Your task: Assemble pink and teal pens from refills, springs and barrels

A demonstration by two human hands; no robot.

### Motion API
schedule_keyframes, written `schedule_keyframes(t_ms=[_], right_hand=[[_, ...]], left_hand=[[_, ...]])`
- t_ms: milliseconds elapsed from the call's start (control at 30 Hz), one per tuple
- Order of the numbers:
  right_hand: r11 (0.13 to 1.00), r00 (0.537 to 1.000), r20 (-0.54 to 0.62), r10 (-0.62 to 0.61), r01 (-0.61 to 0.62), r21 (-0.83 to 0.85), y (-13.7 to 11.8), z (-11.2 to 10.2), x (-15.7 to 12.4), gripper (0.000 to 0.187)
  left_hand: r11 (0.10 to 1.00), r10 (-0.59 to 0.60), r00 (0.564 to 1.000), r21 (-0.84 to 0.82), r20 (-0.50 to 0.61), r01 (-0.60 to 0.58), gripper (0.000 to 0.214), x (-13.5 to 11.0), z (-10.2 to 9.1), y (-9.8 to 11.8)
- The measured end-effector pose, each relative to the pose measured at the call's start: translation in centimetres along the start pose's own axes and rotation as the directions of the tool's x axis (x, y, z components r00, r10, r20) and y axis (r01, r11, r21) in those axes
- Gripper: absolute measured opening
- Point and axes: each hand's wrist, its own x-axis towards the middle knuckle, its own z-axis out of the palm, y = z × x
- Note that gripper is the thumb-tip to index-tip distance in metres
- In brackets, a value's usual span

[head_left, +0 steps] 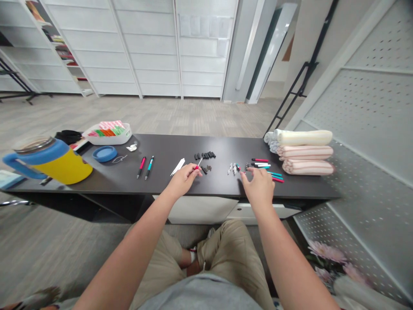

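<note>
My left hand (183, 180) is closed in a pinch on a thin pen refill with a red piece at its lower end (197, 167). Its tip points up, away from me. Beside it lie several black rubber pen grips (209, 155), a few small dark pieces (209, 168) and a bundle of white refills (177, 166). My right hand (259, 185) hovers at the small silvery pen tips (234, 168), thumb and forefinger apart. Past its fingers lie red, white and teal pen barrels (275, 175), partly covered by the hand.
Two assembled pens, red (141, 167) and teal (149, 167), lie on the dark table (161, 146). Leftward are a blue lid (105, 153), a yellow-and-blue mug (67, 161) and a white basket (108, 138) of wrapped items. Rolled towels (306, 151) are stacked at the right end.
</note>
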Motion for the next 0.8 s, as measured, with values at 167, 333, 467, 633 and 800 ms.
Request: schedule_keyframes(t_ms=[167, 333, 467, 633, 800], right_hand=[[0.998, 0.998, 0.066, 0.018, -0.015, -0.053, 0.3, 1.1, 0.2, 0.029], [0.998, 0.995, 0.091, 0.046, -0.042, -0.051, 0.0, 1.4, 0.4, 0.026], [0.999, 0.995, 0.090, 0.034, -0.031, -0.033, 0.1, 1.5, 0.6, 0.025], [1.000, 0.997, 0.081, 0.013, -0.013, -0.007, 0.3, 1.9, 0.9, 0.023], [0.988, 0.995, -0.051, -0.082, 0.087, 0.129, 0.1, 1.6, 0.7, 0.027]], left_hand=[[1.000, -0.016, 1.000, 0.000, -0.009, 0.016, 0.030, 0.0, -0.1, 0.1], [1.000, -0.024, 1.000, -0.006, -0.012, 0.024, 0.030, 0.0, -0.1, 0.3], [0.999, -0.035, 0.999, -0.031, -0.022, 0.034, 0.030, 0.0, 0.0, 0.0], [0.996, -0.055, 0.998, -0.069, -0.015, 0.054, 0.029, -0.1, 0.1, -0.3], [0.941, -0.121, 0.992, -0.323, -0.044, 0.101, 0.030, 0.1, 0.0, -0.7]])
